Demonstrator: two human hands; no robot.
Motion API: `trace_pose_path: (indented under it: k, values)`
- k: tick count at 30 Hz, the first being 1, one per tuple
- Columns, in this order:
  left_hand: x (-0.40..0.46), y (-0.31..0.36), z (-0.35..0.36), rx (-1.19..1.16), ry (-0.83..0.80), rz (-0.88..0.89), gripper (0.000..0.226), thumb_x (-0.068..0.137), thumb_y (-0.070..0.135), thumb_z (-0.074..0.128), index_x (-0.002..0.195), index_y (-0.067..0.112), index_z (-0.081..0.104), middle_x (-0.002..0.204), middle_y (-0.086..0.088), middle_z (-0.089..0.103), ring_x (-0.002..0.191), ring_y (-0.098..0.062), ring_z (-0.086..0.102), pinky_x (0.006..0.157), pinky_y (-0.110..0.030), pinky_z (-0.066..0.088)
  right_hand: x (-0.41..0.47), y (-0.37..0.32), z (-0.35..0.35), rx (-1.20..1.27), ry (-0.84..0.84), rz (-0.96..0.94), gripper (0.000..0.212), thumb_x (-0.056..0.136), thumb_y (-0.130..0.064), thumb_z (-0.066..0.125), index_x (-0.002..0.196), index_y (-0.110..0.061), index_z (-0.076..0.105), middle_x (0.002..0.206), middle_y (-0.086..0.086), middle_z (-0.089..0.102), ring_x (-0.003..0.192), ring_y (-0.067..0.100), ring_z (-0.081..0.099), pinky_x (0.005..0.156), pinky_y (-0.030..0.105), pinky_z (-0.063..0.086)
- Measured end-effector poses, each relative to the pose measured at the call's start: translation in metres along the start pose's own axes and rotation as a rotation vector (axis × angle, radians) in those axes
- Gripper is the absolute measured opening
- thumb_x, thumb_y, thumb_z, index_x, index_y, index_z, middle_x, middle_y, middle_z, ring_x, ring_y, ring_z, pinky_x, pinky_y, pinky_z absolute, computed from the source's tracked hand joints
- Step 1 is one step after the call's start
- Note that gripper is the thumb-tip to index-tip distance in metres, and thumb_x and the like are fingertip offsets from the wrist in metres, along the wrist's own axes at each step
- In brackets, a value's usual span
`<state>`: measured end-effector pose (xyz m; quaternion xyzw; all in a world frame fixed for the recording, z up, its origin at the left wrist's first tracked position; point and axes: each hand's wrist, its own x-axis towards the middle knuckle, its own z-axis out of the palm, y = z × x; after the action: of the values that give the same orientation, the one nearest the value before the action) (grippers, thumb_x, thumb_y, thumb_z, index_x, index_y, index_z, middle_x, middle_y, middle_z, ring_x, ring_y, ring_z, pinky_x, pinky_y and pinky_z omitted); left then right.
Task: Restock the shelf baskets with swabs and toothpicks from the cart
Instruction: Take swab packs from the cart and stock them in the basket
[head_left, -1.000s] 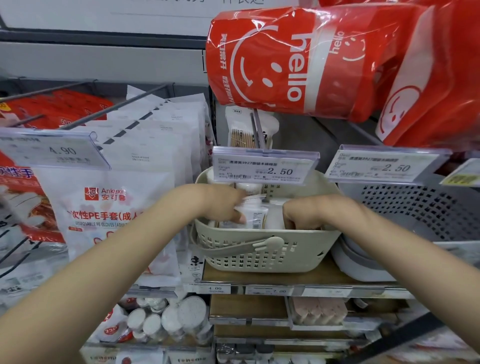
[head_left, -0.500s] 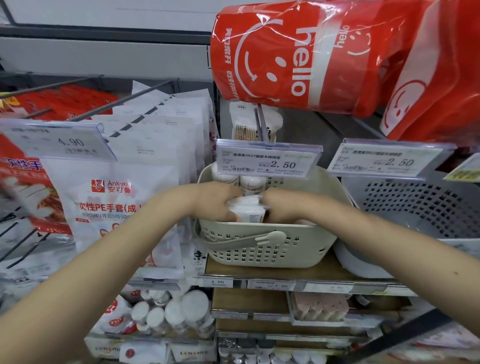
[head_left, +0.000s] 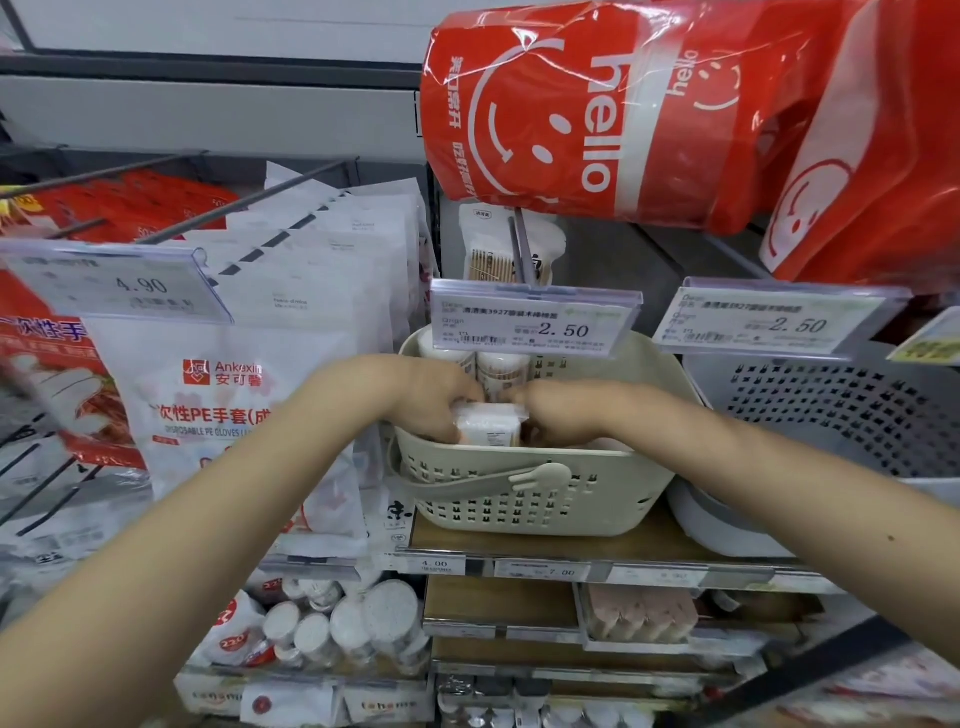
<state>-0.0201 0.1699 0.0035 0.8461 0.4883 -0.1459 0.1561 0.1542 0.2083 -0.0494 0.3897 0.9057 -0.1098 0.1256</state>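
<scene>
At frame centre, a white pack (head_left: 485, 427) sits inside the basket (head_left: 524, 499), gripped between the left hand (head_left: 434, 397) and right hand (head_left: 553, 415). Its lower part hides behind the rim.

Wood-topped store shelf (head_left: 597, 545) with clear plastic price tag holders (head_left: 530, 322); grey metal peg hooks (head_left: 249, 182) upper left, pale grey back wall (head_left: 208, 109), red printed plastic packs (head_left: 597, 109) overhead.

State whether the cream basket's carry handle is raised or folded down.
Folded down. The handle hangs across the front wall of the cream basket, below its rim.
</scene>
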Motion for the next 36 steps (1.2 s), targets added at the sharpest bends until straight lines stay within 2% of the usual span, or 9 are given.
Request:
trace_pose_path:
  k: [4,10,15,17,20,23,27,33,36]
  values:
    - [0.002,0.004,0.001,0.027,-0.004,0.012,0.037,0.087,0.020,0.058,0.123,0.018,0.054,0.119,-0.001,0.058,0.102,-0.019,0.052,0.083,-0.025,0.039,0.002,0.005,0.005,0.015,0.022,0.015,0.025,0.088,-0.017,0.059,0.110,-0.003,0.060,0.105,0.014,0.064,0.093,0.031,0.061,0.085,0.044,0.049]
    - [0.003,0.003,-0.008,-0.018,-0.091,-0.025,0.039,0.084,0.016,0.060,0.123,0.021,0.054,0.106,0.002,0.055,0.096,-0.018,0.051,0.084,-0.028,0.042,0.001,0.004,0.004,-0.016,-0.053,-0.002,0.019,0.088,-0.011,0.055,0.105,-0.005,0.059,0.099,0.010,0.061,0.089,0.030,0.059,0.081,0.042,0.049]
    - [0.007,0.005,0.002,0.048,-0.028,-0.030,0.031,0.087,0.020,0.057,0.118,0.017,0.056,0.120,-0.002,0.059,0.108,-0.023,0.054,0.092,-0.030,0.043,0.002,0.001,0.004,-0.057,-0.094,-0.001,0.019,0.092,-0.013,0.053,0.106,-0.003,0.062,0.103,0.011,0.061,0.089,0.026,0.057,0.082,0.037,0.046]
    - [0.007,0.006,0.005,0.055,0.013,-0.027,0.031,0.088,0.021,0.056,0.118,0.014,0.056,0.119,-0.003,0.059,0.109,-0.023,0.054,0.089,-0.027,0.040,0.000,0.004,0.003,0.057,-0.072,0.003,0.022,0.089,-0.009,0.055,0.110,-0.004,0.061,0.106,0.014,0.064,0.090,0.024,0.058,0.082,0.037,0.046]
    - [0.002,0.002,0.005,-0.034,0.002,-0.024,0.029,0.088,0.023,0.059,0.116,0.014,0.056,0.104,0.001,0.056,0.096,-0.019,0.051,0.077,-0.024,0.036,-0.014,0.005,-0.008,0.536,0.013,-0.084,0.026,0.086,-0.003,0.056,0.109,-0.015,0.057,0.110,0.006,0.063,0.099,0.022,0.060,0.087,0.032,0.050]
    - [-0.003,-0.003,0.001,-0.122,-0.011,-0.036,0.014,0.089,0.035,0.059,0.094,0.023,0.054,0.093,0.004,0.057,0.080,-0.012,0.050,0.068,-0.025,0.036,-0.030,-0.001,-0.015,1.009,0.097,-0.044,0.024,0.081,-0.027,0.055,0.102,-0.016,0.055,0.102,0.010,0.056,0.091,0.020,0.059,0.081,0.031,0.051]
    - [-0.006,0.000,-0.006,-0.274,-0.036,-0.099,0.022,0.092,0.046,0.049,0.082,0.028,0.055,0.089,0.007,0.055,0.079,-0.006,0.051,0.071,-0.022,0.038,-0.033,-0.014,-0.011,0.686,0.192,0.021,0.046,0.070,-0.059,0.070,0.091,-0.024,0.049,0.088,-0.005,0.053,0.078,0.010,0.051,0.072,0.031,0.046]
    - [-0.006,0.002,-0.010,-0.328,-0.008,-0.212,0.040,0.100,0.039,0.037,0.122,0.013,0.059,0.125,-0.004,0.058,0.113,-0.020,0.055,0.099,-0.031,0.041,-0.040,-0.020,-0.011,0.748,0.331,0.075,0.035,0.073,-0.021,0.082,0.095,-0.016,0.054,0.078,-0.003,0.055,0.066,0.008,0.054,0.062,0.027,0.052]
    - [-0.004,0.002,-0.009,-0.504,-0.004,-0.258,0.037,0.101,0.040,0.036,0.094,0.015,0.063,0.093,-0.005,0.066,0.079,-0.017,0.065,0.073,-0.026,0.053,-0.054,-0.017,-0.020,0.788,0.360,0.041,0.035,0.075,-0.010,0.080,0.101,-0.011,0.057,0.081,0.005,0.062,0.066,0.017,0.063,0.065,0.036,0.057]
